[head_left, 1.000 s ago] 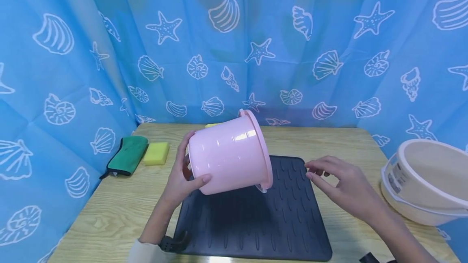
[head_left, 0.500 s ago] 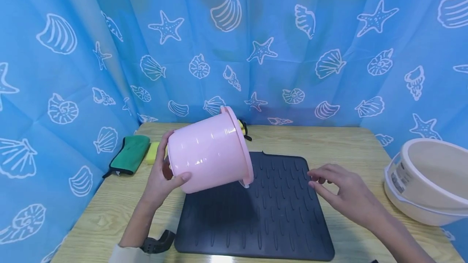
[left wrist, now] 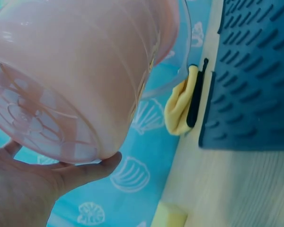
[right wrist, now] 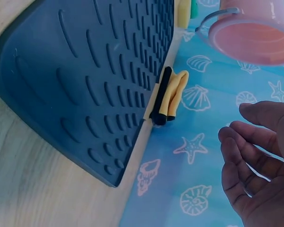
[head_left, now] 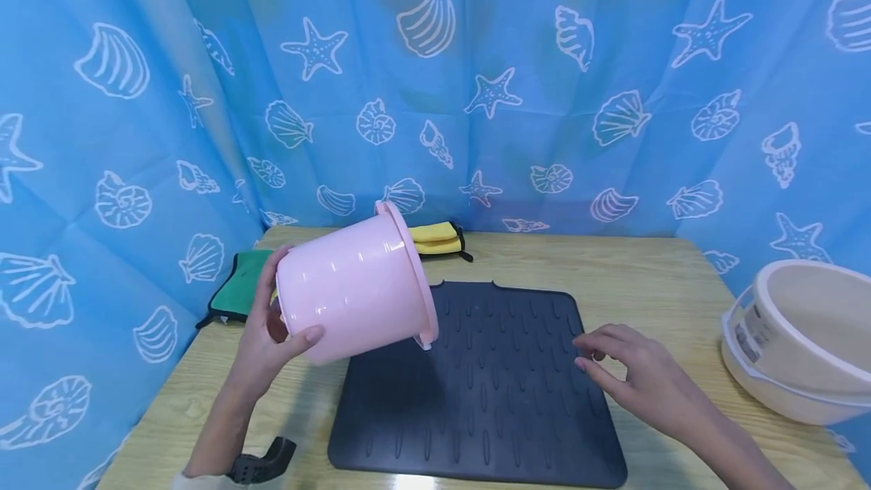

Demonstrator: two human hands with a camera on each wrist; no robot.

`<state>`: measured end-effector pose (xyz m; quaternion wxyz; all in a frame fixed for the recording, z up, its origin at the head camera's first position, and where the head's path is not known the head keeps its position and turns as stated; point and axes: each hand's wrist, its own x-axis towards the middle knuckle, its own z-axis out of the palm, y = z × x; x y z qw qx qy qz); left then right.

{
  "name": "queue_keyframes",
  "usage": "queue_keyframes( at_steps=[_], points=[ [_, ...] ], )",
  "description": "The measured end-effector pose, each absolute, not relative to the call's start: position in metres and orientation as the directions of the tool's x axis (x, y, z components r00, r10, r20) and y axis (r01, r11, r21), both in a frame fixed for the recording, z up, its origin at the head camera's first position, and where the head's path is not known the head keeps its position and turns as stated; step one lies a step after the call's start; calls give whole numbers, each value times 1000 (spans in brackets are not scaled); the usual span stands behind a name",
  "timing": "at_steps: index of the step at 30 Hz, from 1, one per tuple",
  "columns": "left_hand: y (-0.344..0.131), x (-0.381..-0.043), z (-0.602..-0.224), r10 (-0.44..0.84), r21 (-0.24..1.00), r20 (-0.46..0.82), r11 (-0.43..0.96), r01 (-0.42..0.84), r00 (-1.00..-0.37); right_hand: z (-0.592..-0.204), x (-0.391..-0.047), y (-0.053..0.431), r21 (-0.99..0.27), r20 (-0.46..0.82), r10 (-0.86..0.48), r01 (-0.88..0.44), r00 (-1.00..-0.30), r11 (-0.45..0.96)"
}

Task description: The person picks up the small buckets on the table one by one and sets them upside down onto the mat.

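Note:
In the head view a pink plastic bucket (head_left: 357, 286) is held in the air, tipped on its side with its mouth facing right. My left hand (head_left: 261, 339) grips it round the base, thumb on the near wall. The left wrist view shows the bucket's ribbed underside (left wrist: 33, 113) above that hand's fingers. Over the right edge of a black ridged mat (head_left: 490, 399), my right hand (head_left: 636, 373) hovers with relaxed, loosely bent fingers and nothing between them. The right wrist view looks partly into the bucket's mouth (right wrist: 255, 42).
A cream bucket (head_left: 782, 346) stands on the wooden table (head_left: 640, 271) at the right. A folded yellow cloth (head_left: 435, 239) lies behind the mat. At the back left is a green cloth (head_left: 238, 286); a yellow sponge (left wrist: 169, 216) appears in the left wrist view. Shell-patterned blue curtain (head_left: 517, 142) surrounds the table.
My left hand has carried the pink bucket leftward, uncovering the yellow cloth and more of the mat and covering the sponge in the head view. My right hand has dropped slightly, still holding nothing.

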<state>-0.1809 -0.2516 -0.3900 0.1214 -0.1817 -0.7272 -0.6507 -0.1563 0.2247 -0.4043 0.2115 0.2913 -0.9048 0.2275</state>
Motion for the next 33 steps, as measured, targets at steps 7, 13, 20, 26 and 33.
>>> queue_keyframes(
  at_steps=[7,13,20,26,33],
  points=[
    [-267,-170,-386,71,910,390,124,396,-918,-413,-158,222,-269,475,-431,-592,-768,760],
    [-282,-162,-383,44,921,364,130,366,-930,-428,-153,222,-275,459,-453,-607,-765,746],
    [-297,-158,-379,23,923,359,137,359,-933,-442,-149,223,-277,426,-437,-574,-792,770],
    [-307,-157,-377,26,919,357,170,356,-934,-452,-146,224,-308,335,-423,-522,-842,795],
    [-317,-155,-376,26,911,346,230,342,-938,-462,-146,225,-301,220,-431,-482,-875,823]
  ],
)
